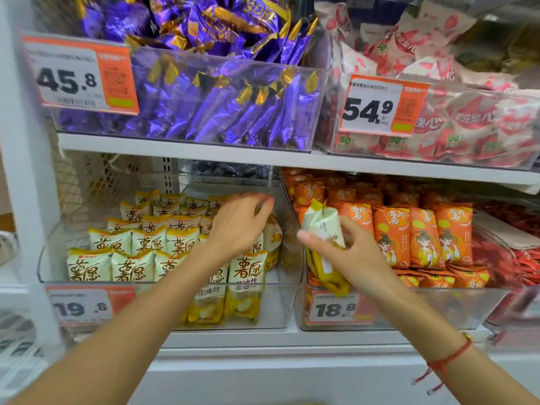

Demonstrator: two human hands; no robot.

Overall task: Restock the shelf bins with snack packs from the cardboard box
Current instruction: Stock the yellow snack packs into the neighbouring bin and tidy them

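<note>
Cream-and-yellow snack packs (pixel 137 244) stand in rows inside a clear bin (pixel 287 276) on the lower shelf. My left hand (pixel 239 223) reaches into that bin at its right side, fingers curled over a pack (pixel 273 235) standing there. My right hand (pixel 347 252) holds a small bunch of the same cream-and-yellow packs (pixel 323 229) in front of the divide between this bin and the orange-pack bin (pixel 438 305). The cardboard box is out of view.
Orange snack packs (pixel 423 229) fill the bin to the right. On the upper shelf sit a bin of purple packs (pixel 219 103) and a bin of red-and-white packs (pixel 467 124). Price tags hang on the bin fronts. A white upright post (pixel 26 171) stands at the left.
</note>
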